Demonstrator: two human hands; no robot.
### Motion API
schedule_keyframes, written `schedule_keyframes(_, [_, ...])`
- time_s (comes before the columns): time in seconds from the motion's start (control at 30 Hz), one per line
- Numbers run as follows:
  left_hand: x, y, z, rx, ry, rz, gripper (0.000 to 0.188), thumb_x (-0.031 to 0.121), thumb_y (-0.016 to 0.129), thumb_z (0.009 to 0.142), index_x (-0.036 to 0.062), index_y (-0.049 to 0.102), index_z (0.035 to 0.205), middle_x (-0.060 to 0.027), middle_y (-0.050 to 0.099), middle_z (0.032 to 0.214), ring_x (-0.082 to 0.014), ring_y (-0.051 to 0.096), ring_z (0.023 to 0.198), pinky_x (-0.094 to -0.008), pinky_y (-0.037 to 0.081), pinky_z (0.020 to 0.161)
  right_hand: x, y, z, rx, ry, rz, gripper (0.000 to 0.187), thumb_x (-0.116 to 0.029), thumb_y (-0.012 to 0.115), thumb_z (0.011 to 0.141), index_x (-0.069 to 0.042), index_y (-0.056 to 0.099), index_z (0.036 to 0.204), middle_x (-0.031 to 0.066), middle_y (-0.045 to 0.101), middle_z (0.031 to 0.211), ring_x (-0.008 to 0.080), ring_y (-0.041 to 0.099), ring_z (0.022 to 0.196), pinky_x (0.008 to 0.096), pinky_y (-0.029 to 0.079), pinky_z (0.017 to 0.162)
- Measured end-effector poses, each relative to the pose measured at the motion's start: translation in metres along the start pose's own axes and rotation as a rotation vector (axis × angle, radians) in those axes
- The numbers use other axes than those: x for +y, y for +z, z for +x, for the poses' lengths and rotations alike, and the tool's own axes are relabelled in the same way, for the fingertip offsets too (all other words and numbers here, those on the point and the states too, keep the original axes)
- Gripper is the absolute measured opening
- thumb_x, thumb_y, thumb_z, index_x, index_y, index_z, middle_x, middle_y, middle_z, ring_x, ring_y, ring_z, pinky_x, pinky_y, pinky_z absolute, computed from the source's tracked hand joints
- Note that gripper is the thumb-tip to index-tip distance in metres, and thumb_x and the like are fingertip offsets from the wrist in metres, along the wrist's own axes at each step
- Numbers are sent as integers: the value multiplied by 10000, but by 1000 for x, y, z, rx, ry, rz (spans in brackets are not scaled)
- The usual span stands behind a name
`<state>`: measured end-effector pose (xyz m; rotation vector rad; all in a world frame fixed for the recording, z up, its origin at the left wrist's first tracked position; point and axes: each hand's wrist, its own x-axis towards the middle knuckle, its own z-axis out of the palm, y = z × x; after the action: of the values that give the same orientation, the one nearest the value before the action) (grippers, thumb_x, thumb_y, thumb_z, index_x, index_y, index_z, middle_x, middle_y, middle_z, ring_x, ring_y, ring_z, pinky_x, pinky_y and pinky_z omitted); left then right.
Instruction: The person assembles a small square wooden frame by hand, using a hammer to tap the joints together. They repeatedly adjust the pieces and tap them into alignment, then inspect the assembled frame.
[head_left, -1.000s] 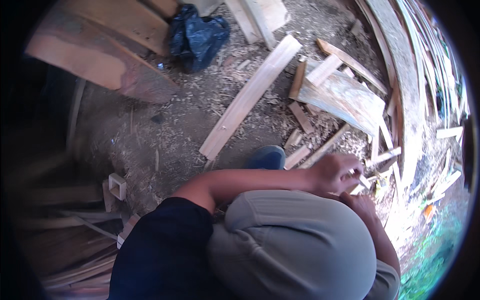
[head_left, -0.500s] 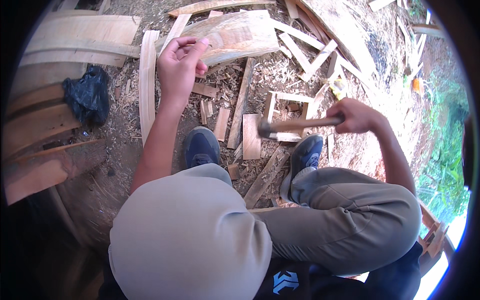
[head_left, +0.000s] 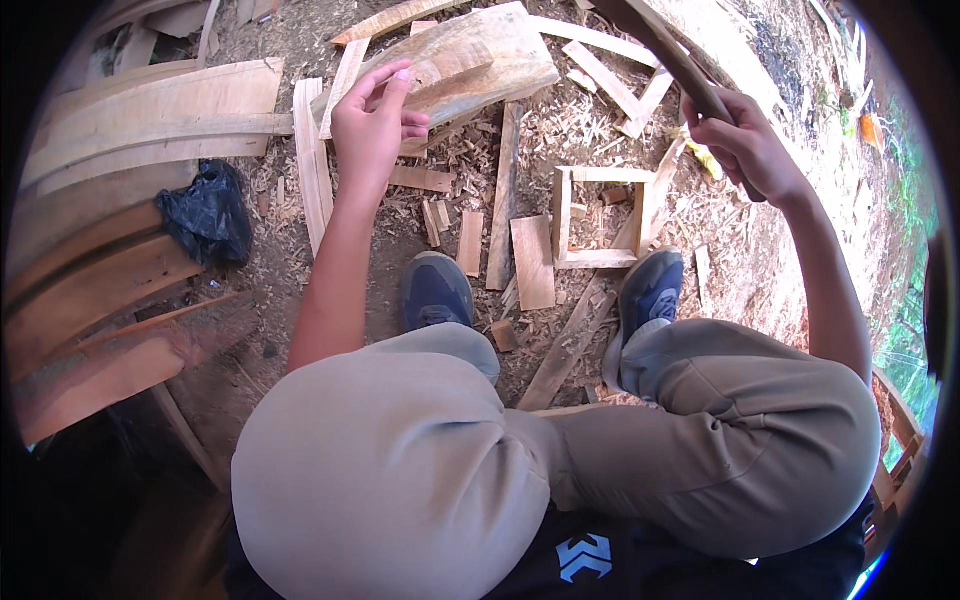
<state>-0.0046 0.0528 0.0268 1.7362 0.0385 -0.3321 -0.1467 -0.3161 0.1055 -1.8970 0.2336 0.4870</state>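
My left hand [head_left: 372, 122] is closed, thumb and fingers around the near end of a short wooden piece [head_left: 455, 70]. That piece lies flat on a thick, pale wooden block [head_left: 520, 55]. A tiny dark spot, perhaps a nail, shows beside the thumb; it is too small to be sure. My right hand [head_left: 742, 145] grips the handle of a hammer [head_left: 682, 72], raised to the right of the block. The handle slants up and leftward, and its head is out of view at the top. Between block and right shoe, a small rectangular wooden frame [head_left: 560, 215] stands on the ground.
Curved planks [head_left: 150, 150] are stacked at left beside a black plastic bag [head_left: 208, 215]. Wood shavings and several offcuts, including a flat short board [head_left: 533, 262], litter the ground around my shoes [head_left: 437, 290]. A long board [head_left: 308, 165] lies left of my left forearm.
The hammer has swung up from above the small frame until its head left the view. My right hand rose with it. My left hand stays at the wooden piece; the whole view has shifted slightly.
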Motion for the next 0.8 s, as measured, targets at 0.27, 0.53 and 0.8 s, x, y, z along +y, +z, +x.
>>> schedule_keyframes(0.27, [-2,-18,-2,-161,130,201,606,161,748,948,17,513,1489,-156,603,1278,-148,730,873,-247,596,685,-4,27,5,-81,79,5,154,-211,641,941,-62,604,928,-45,491,622,28,441,442,218,357,396])
schedule_keyframes(0.53, [-3,-14,1,-101,108,265,440,190,753,959,50,649,1363,-75,687,1035,-77,682,718,-203,511,521,-6,51,-4,-88,76,-94,369,-413,653,1015,-47,650,1061,-37,515,657,39,473,511,238,380,443])
schedule_keyframes(0.8, [10,-26,-2,-73,179,252,406,165,704,994,21,631,1366,-68,676,1104,-92,685,712,-207,515,519,1,56,-9,-190,21,-28,277,-302,690,982,-43,603,938,-47,471,624,37,450,484,221,355,435])
